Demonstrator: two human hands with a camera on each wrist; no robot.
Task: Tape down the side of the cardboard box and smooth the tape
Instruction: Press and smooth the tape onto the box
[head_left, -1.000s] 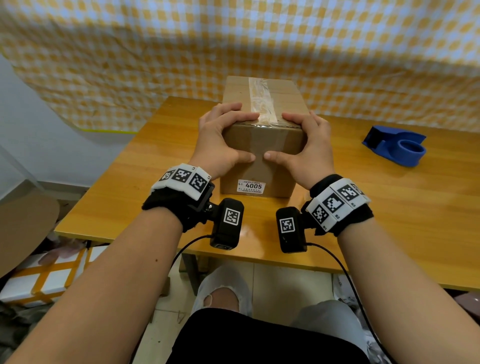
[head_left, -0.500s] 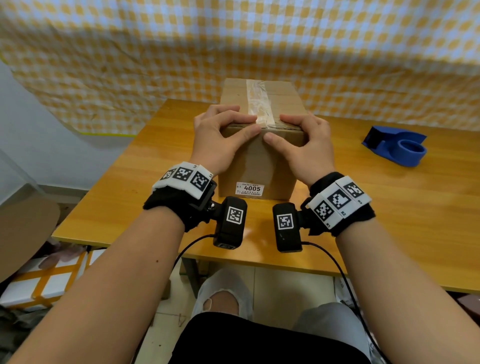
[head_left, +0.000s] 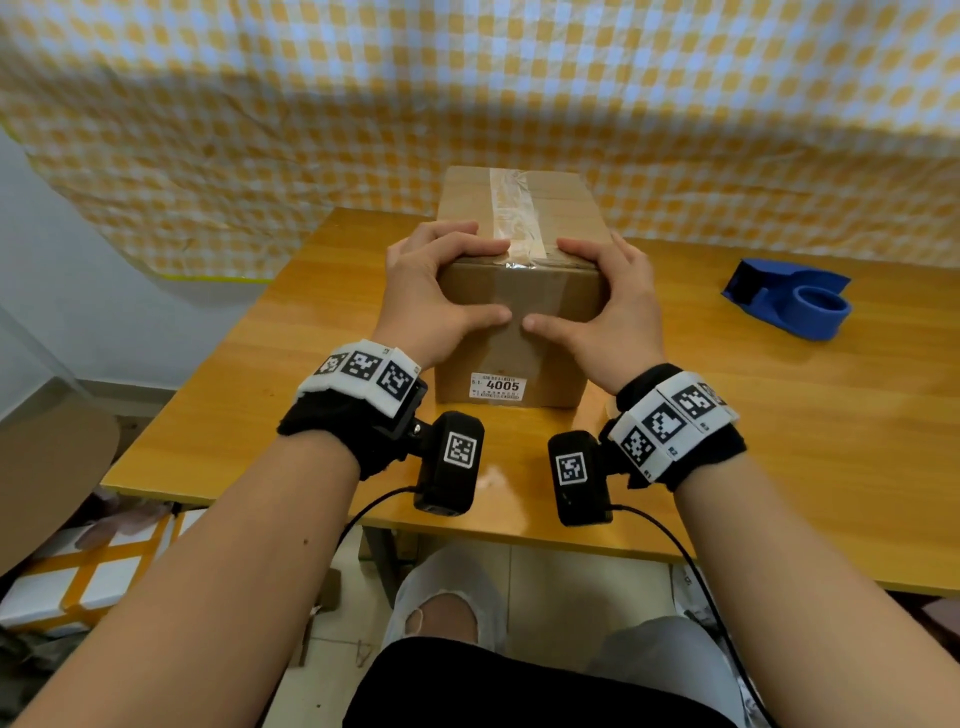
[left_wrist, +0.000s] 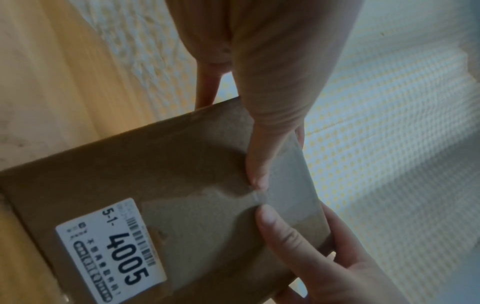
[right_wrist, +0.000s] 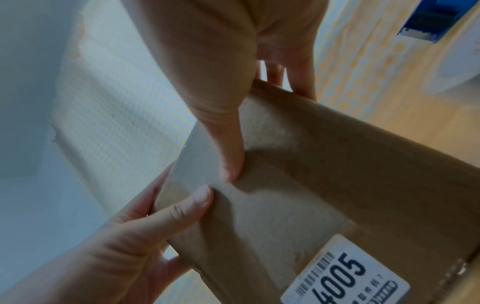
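Note:
A brown cardboard box (head_left: 519, 358) with a white "4005" label (head_left: 497, 387) stands on the wooden table (head_left: 779, 441). Clear tape (head_left: 511, 218) runs along its top and down over the near edge. My left hand (head_left: 441, 291) and right hand (head_left: 605, 296) grip the box's near top corners. Their fingers curl over the top, and both thumbs press the front face, tips almost meeting at mid-height. In the left wrist view the left thumb (left_wrist: 257, 164) lies on the paler tape band (left_wrist: 285, 185). In the right wrist view the right thumb (right_wrist: 231, 160) meets the left thumb (right_wrist: 192, 205).
A blue tape dispenser (head_left: 789, 299) lies on the table to the right of the box. A yellow checked cloth (head_left: 467, 104) hangs behind. White and orange boxes (head_left: 78, 571) sit on the floor at lower left. My knees are under the table's near edge.
Half a second ago both thumbs were up at the box's top edge. They have slid down the front face to mid-height. The box stays put.

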